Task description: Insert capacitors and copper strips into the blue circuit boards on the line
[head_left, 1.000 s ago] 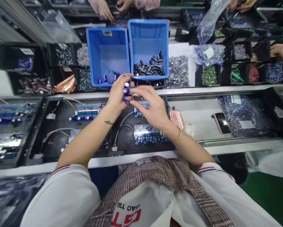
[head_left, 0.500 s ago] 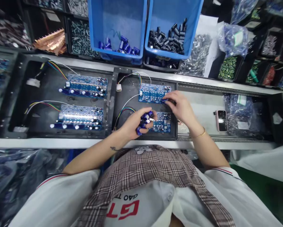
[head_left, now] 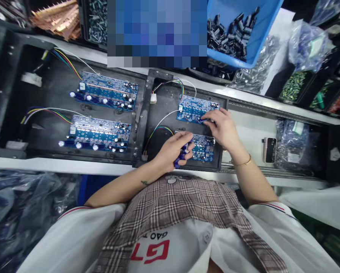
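My left hand [head_left: 172,151] is curled around several blue capacitors [head_left: 184,152], their ends showing between thumb and fingers. It hovers over the left part of the lower circuit board [head_left: 205,147] in the right-hand tray. My right hand [head_left: 223,127] pinches one blue capacitor [head_left: 202,119] at the bottom edge of the upper circuit board [head_left: 197,107]; whether its leads sit in the board is hidden. Coloured wires run from both boards. In the left-hand tray, an upper board [head_left: 109,85] and a lower board [head_left: 102,131] each carry a row of blue capacitors along the bottom edge.
A blue bin [head_left: 261,45] of black capacitors stands behind the trays, beside a pixelated patch. Copper-coloured strips [head_left: 58,19] lie at back left. To the right are a phone [head_left: 270,150] and plastic bags [head_left: 290,144]. Black tray walls [head_left: 143,113] separate the boards.
The whole view has shifted and tilted. My right hand stays at the upper board's lower edge with the capacitor, seemingly a little further left along it. My left thumb now covers more of the held capacitors.
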Demonstrator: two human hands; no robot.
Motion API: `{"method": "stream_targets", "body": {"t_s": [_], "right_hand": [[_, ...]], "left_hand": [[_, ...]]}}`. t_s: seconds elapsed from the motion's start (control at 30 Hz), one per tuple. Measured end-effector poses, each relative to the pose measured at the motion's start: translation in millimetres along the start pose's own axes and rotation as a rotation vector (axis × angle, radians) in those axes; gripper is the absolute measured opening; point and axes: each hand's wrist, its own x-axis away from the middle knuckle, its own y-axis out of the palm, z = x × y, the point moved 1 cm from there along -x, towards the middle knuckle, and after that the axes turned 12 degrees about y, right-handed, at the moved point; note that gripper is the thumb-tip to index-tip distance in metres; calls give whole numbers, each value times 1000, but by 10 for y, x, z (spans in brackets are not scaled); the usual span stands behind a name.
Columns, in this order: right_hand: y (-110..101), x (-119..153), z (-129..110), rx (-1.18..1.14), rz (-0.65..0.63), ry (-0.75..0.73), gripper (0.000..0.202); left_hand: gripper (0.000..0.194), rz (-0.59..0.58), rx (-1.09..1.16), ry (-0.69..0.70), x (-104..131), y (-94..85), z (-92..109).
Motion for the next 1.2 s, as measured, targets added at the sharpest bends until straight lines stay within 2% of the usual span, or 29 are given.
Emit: {"method": "stream_targets", "body": {"t_s": [0.1, 0.23, 0.3, 0.43, 0.57, 0.7, 0.83, 0.93, 1.0, 1.1, 1.2], "right_hand": [[-18, -16, -9, 40, 3, -51, 21], [-56, 7, -74, 193, -13, -248, 35], [-50, 33, -90, 246, 4, -302, 39], [11, 47, -48, 226, 79, -246, 32], [-17, 22, -88, 161, 1, -189, 33], [-226, 107, -389, -10, -25, -83, 29], [-304, 205, -649, -113, -124, -97, 24], [-190, 126, -594, -8, -23, -38, 22], [-70, 25, -489, 82, 19, -4, 23], [77, -93, -365, 133, -4, -11, 26], [122, -126, -328, 120, -5, -21, 26]], "left_hand": [[11, 26, 17, -3, -8, -2, 43], [21, 45, 52, 9, -10, -12, 82], [21, 39, 79, 18, -17, -18, 89], [18, 50, 140, -14, -52, -26, 84], [16, 97, 141, -23, -93, -35, 78], [20, 85, 142, -30, -103, -58, 74], [25, -11, 157, -65, -83, -62, 80], [16, -6, 156, -93, -69, -58, 99], [18, 21, 152, -105, -66, -59, 117], [22, 48, 167, -112, -71, -72, 140], [19, 67, 192, -87, -76, -93, 144]]}}
